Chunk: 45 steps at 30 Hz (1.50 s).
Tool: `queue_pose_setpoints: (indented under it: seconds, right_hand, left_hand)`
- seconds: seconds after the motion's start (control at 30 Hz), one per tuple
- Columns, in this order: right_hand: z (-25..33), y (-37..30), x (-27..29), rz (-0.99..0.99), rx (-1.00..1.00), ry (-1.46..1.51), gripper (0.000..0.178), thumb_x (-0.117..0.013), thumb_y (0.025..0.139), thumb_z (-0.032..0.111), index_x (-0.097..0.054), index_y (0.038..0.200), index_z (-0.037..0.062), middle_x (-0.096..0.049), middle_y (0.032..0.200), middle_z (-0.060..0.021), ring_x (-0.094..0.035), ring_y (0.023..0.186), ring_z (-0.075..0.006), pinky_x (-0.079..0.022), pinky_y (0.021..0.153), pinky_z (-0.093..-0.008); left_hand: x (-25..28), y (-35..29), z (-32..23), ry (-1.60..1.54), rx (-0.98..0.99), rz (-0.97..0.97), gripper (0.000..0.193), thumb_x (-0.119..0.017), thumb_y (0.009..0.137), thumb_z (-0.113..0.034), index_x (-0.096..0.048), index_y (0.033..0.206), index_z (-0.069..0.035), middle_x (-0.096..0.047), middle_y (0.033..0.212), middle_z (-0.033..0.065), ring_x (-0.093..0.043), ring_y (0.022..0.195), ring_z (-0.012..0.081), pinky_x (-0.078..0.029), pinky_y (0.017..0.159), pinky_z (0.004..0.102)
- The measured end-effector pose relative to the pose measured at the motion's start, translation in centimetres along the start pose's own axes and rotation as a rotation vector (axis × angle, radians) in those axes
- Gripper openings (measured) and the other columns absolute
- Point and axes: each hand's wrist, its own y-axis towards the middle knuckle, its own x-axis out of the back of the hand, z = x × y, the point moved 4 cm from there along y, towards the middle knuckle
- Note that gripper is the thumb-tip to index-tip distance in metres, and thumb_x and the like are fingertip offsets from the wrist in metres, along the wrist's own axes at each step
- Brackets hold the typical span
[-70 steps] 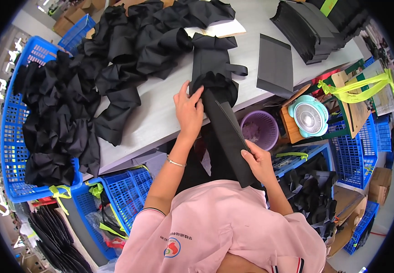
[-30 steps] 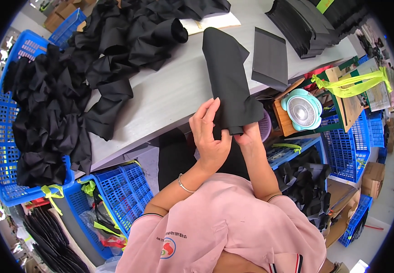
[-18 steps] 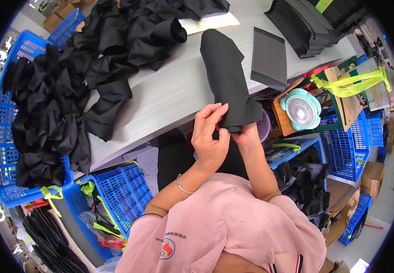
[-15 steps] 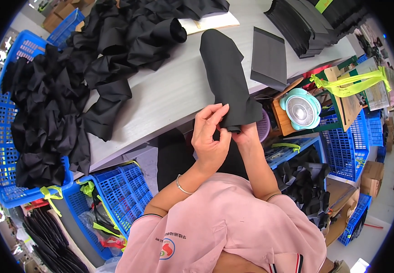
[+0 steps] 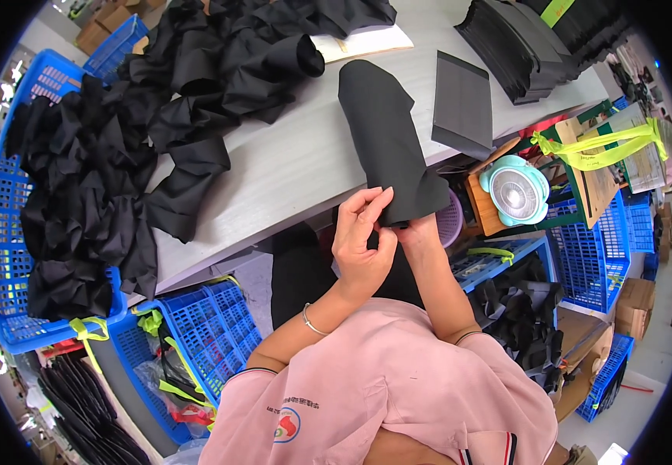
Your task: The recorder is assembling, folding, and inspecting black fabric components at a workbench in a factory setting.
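A long black fabric piece (image 5: 386, 139), rounded at its far end, stretches from my hands over the front edge of the table. My left hand (image 5: 363, 244) pinches at its near left edge, thumb and fingertips drawn together there. At the near right corner, my right hand (image 5: 423, 236) grips the same piece from below; the cloth hides most of its fingers. Beyond to the right, a flat dark grey rectangular panel (image 5: 462, 105) lies on the grey table (image 5: 274, 167).
Crumpled black fabric pieces (image 5: 88, 178) heap over the table's left and a blue crate (image 5: 6, 256). Stacked black panels (image 5: 510, 50) stand back right. A turquoise fan (image 5: 516, 191) sits right of the table. Dark scraps (image 5: 518, 314) fill a crate near my right arm.
The fabric piece's far end has come slightly nearer to me. Both hands keep their hold at its near end, with my left fingers shifted only a little.
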Motion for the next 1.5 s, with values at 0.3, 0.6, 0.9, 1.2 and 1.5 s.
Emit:
queue_pose_setpoints:
  seconds: [0.3,0.6,0.9,1.2,1.5]
  right_hand:
    - [-1.5,2.5,3.1,-0.219,0.313,-0.105,0.031,-0.057,0.098,0.024,-0.059,0.122,0.0057,-0.065,0.114,-0.0073,-0.061,0.108,-0.0221,-0.049,0.094,-0.0361]
    - [-0.6,1.7,-1.2,0.439,0.413,-1.462,0.02,-0.06,0.09,0.006,-0.066,0.109,0.0017,-0.066,0.112,-0.0146,-0.062,0.106,-0.0322,-0.047,0.094,-0.0404]
    - [-3.7,2.2,-0.5,0.111,1.021,-2.114,0.025,-0.062,0.073,0.011,-0.069,0.096,0.0041,-0.067,0.098,-0.0151,-0.064,0.094,-0.0364,-0.049,0.086,-0.0486]
    - [-2.9,-0.1,-2.9,0.208,0.885,-2.327,0.024,-0.061,0.074,0.011,-0.07,0.094,0.0015,-0.066,0.095,-0.0177,-0.064,0.094,-0.0359,-0.049,0.09,-0.0479]
    - [-4.1,1.8,-1.9,0.216,0.939,-2.202,0.027,-0.063,0.076,0.016,-0.069,0.101,0.0069,-0.063,0.113,-0.0155,-0.057,0.107,-0.0347,-0.043,0.092,-0.0541]
  left_hand:
    - [2.0,-0.7,2.5,0.112,0.168,-0.046,0.04,-0.063,0.082,0.007,-0.068,0.122,-0.001,-0.066,0.118,0.0126,-0.065,0.088,0.0181,-0.054,0.08,0.0285]
    - [3.2,-4.4,12.0,-0.322,0.744,-0.19,0.035,-0.05,0.094,0.002,-0.066,0.125,0.001,-0.07,0.089,0.004,-0.063,0.075,0.0082,-0.052,0.066,0.0217]
    - [-0.4,-5.8,13.3,-0.557,0.901,-0.037,0.021,-0.052,0.095,0.0,-0.07,0.105,0.0,-0.071,0.091,0.0034,-0.066,0.079,0.0094,-0.051,0.067,0.0239]
    - [-1.4,-6.5,12.5,-0.655,1.096,0.031,0.011,-0.059,0.091,-0.004,-0.066,0.098,0.001,-0.069,0.086,0.0049,-0.066,0.079,0.0117,-0.05,0.072,0.0258]
    - [-3.3,-4.5,10.0,-0.791,1.051,-0.212,0.018,-0.057,0.089,-0.005,-0.066,0.074,0.001,-0.066,0.073,0.0033,-0.058,0.065,0.0094,-0.045,0.063,0.0256]
